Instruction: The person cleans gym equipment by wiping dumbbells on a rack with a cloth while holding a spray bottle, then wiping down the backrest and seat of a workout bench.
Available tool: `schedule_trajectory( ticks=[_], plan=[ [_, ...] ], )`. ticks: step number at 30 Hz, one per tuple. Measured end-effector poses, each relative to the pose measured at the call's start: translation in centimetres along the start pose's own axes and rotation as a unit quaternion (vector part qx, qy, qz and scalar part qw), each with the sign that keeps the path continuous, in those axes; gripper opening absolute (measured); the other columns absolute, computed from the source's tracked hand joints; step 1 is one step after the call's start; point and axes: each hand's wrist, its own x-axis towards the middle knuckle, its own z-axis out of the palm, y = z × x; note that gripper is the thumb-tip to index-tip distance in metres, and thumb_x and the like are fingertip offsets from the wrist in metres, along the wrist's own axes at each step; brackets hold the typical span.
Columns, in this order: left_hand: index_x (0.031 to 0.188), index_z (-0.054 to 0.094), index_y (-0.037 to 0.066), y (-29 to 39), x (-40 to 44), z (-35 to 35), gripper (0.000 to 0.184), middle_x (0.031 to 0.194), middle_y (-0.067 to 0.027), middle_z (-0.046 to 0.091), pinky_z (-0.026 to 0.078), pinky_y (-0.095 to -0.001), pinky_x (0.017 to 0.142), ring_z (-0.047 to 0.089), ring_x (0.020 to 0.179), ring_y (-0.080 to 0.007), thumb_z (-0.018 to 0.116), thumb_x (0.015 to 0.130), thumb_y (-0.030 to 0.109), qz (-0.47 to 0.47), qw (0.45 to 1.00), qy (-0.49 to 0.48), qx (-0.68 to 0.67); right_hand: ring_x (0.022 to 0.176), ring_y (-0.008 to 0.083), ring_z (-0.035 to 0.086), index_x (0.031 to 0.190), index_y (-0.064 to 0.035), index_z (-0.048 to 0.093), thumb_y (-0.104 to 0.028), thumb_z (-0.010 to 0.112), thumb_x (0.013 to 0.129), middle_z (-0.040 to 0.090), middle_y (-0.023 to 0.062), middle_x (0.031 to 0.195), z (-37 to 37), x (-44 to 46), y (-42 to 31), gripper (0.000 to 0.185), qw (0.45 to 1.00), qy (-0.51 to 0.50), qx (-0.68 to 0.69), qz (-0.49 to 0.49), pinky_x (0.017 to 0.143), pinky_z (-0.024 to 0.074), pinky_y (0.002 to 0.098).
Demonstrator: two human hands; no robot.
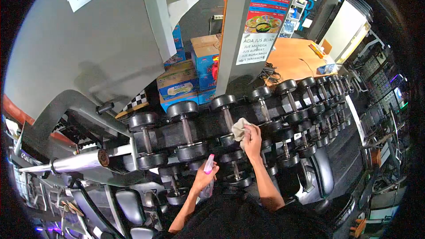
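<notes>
My left hand (204,178) is closed round a clear spray bottle (209,163) with a pink top, low in front of the dumbbell rack. Fingers of my right hand (252,140) pinch a crumpled beige cloth (240,129), which lies against or just above a black dumbbell (228,117) on the upper row; contact between them is hard to tell. Beside it on that row are another dumbbell (187,130) to the left and one (264,108) to the right. A lower row of dumbbells (235,171) runs beneath, partly hidden by my hands.
Behind the rack stand stacked blue and brown cartons (179,79), a grey pillar (234,40) with a menu poster, and an orange-brown table (290,59). A metal bar (79,161) juts out at left. Padded benches (130,206) are near the bottom.
</notes>
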Motion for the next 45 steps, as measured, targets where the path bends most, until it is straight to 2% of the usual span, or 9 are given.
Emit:
schedule_trajectory(
  ticks=[7, 13, 20, 24, 26, 31, 35, 37, 45],
  plan=[
    [0.107, 0.051, 0.002, 0.0, 0.7, -0.3, 0.026, 0.081, -0.0038, 0.055, 0.047, -0.0281, 0.048, 0.056, 0.052, -0.0126, 0.064, 0.088, 0.015, -0.025, 1.000, 0.005, -0.006, 0.121, 0.0389, 0.042, 0.117, -0.0120, 0.058, -0.022, 0.070, 0.077, 0.046, 0.0157, 0.127, 2.0, -2.6, -2.8, 0.043, 0.963, -0.089, -0.247, -0.067, 0.100, 0.0349, 0.0482],
    [0.106, 0.051, 0.002, 0.1, 1.2, -0.1, 0.025, 0.077, -0.0038, 0.055, 0.047, -0.0288, 0.048, 0.056, 0.051, -0.0130, 0.063, 0.087, 0.014, -0.001, 1.000, 0.005, -0.005, 0.116, 0.0373, 0.045, 0.114, -0.0127, 0.057, -0.017, 0.066, 0.080, 0.048, 0.0151, 0.124, 2.9, -2.6, 1.4, 0.035, 0.985, -0.048, -0.167, -0.023, 0.097, 0.0371, 0.0467],
    [0.106, 0.051, 0.003, 0.1, 0.1, -0.8, 0.025, 0.077, -0.0040, 0.057, 0.047, -0.0285, 0.048, 0.056, 0.051, -0.0128, 0.063, 0.088, 0.015, -0.017, 0.999, 0.014, -0.025, 0.119, 0.0359, 0.049, 0.129, -0.0011, 0.049, -0.039, 0.043, 0.098, 0.052, 0.0195, 0.130, 3.4, -3.3, 13.3, 0.050, 0.927, -0.041, 0.105, 0.358, 0.100, 0.0365, 0.0406],
    [0.107, 0.051, 0.002, -1.4, 0.1, -1.1, 0.026, 0.080, -0.0047, 0.058, 0.048, -0.0283, 0.048, 0.056, 0.052, -0.0126, 0.064, 0.088, 0.016, 0.012, 0.999, 0.011, -0.034, 0.133, 0.0263, 0.037, 0.143, -0.0048, 0.034, -0.039, 0.039, 0.100, 0.039, 0.0168, 0.144, 2.6, -1.9, 15.1, 0.055, 0.764, -0.096, 0.269, 0.578, 0.103, 0.0351, 0.0361],
    [0.107, 0.051, 0.002, -1.3, -0.1, -1.2, 0.027, 0.081, -0.0050, 0.059, 0.048, -0.0284, 0.048, 0.056, 0.052, -0.0126, 0.064, 0.088, 0.016, 0.011, 0.999, 0.016, -0.033, 0.118, 0.0382, 0.049, 0.129, -0.0033, 0.050, -0.041, 0.042, 0.097, 0.053, 0.0213, 0.127, 4.4, -2.7, 19.7, 0.050, 0.940, -0.149, -0.047, 0.303, 0.098, 0.0389, 0.0422],
    [0.107, 0.052, 0.000, -1.9, -0.3, -1.3, 0.028, 0.081, -0.0055, 0.058, 0.048, -0.0285, 0.047, 0.057, 0.052, -0.0131, 0.065, 0.088, 0.016, 0.021, 0.997, 0.044, -0.056, 0.092, 0.0347, 0.051, 0.109, -0.0112, 0.061, -0.014, 0.063, 0.083, 0.056, 0.0109, 0.097, 1.9, -2.8, 3.6, 0.027, 0.983, -0.002, -0.182, 0.023, 0.082, 0.0420, 0.0455],
    [0.108, 0.052, 0.000, -1.9, -0.2, -0.9, 0.029, 0.081, -0.0054, 0.058, 0.048, -0.0284, 0.047, 0.057, 0.052, -0.0135, 0.064, 0.088, 0.016, 0.018, 0.998, 0.037, -0.046, 0.106, 0.0251, 0.049, 0.108, -0.0213, 0.063, -0.011, 0.067, 0.068, 0.055, 0.0017, 0.111, 2.5, -3.2, -0.5, 0.041, 0.916, -0.157, -0.270, -0.252, 0.086, 0.0392, 0.0436],
    [0.108, 0.052, 0.000, -1.0, -0.5, -0.7, 0.029, 0.081, -0.0053, 0.058, 0.048, -0.0282, 0.047, 0.057, 0.052, -0.0134, 0.064, 0.088, 0.016, 0.016, 0.999, 0.036, -0.017, 0.108, 0.0232, 0.048, 0.102, -0.0242, 0.066, -0.013, 0.059, 0.075, 0.054, -0.0020, 0.114, 4.1, -3.3, -0.3, 0.030, 0.886, -0.228, -0.268, -0.303, 0.089, 0.0380, 0.0442],
    [0.108, 0.052, -0.001, 0.6, -1.6, -0.9, 0.030, 0.080, -0.0045, 0.057, 0.048, -0.0275, 0.047, 0.056, 0.052, -0.0120, 0.065, 0.088, 0.016, 0.044, 0.997, 0.057, -0.036, 0.101, 0.0240, 0.051, 0.081, -0.0075, 0.069, -0.019, 0.054, 0.079, 0.059, 0.0082, 0.094, 12.4, -5.4, 3.8, 0.019, 0.652, -0.408, -0.459, -0.445, 0.090, 0.0337, 0.0424]
  ],
)
